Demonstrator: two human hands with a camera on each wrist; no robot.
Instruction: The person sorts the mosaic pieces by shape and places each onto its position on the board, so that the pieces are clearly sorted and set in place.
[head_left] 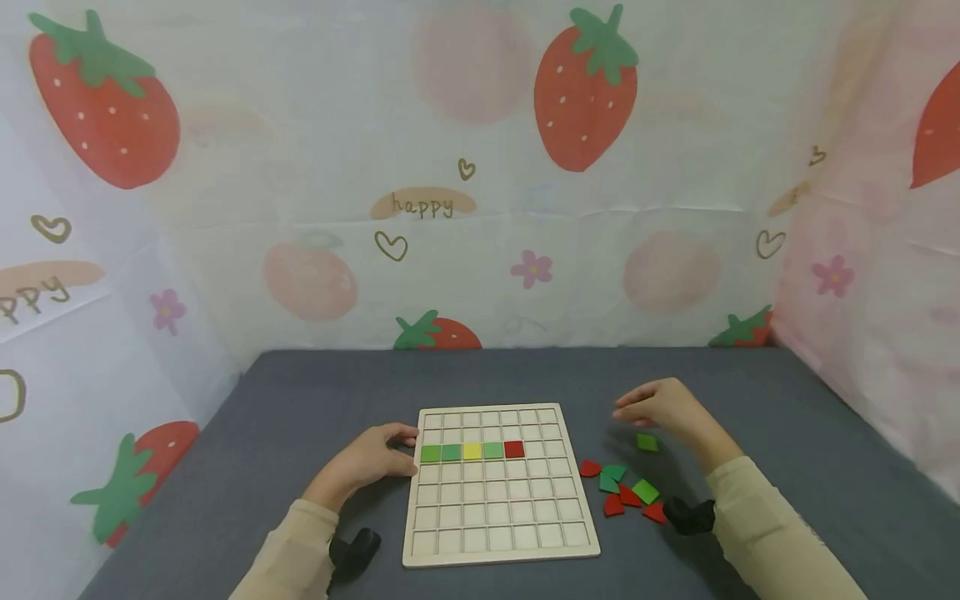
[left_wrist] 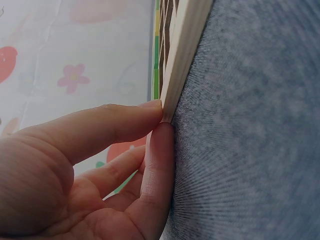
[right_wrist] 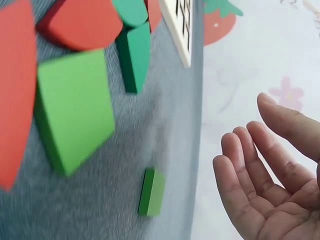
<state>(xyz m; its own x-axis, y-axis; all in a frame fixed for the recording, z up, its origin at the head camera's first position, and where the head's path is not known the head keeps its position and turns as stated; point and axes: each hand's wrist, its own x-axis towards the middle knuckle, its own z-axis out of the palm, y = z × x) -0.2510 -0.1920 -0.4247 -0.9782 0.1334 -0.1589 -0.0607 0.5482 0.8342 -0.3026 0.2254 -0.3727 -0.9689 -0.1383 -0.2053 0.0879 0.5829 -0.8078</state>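
My left hand [head_left: 375,454] rests against the left edge of a pale wooden grid board [head_left: 498,542], fingertips and thumb touching its rim. The left wrist view shows the fingers [left_wrist: 117,125] at the edge of the board. Across one row of the board lie a light green tile [head_left: 431,453], a darker green tile, a yellow tile [head_left: 472,451], another green tile and a red tile [head_left: 513,449]. My right hand [head_left: 667,408] hovers over the table right of the board, fingers loosely bent, nothing in them. Below it lies a single green square tile [head_left: 647,442].
Right of the board is a loose cluster of pieces: red rounded pieces [head_left: 614,505], green rounded pieces [head_left: 609,482] and a light green square [head_left: 645,492]. The dark grey tabletop [head_left: 337,379] meets a strawberry-patterned cloth [head_left: 502,250] at the back and sides.
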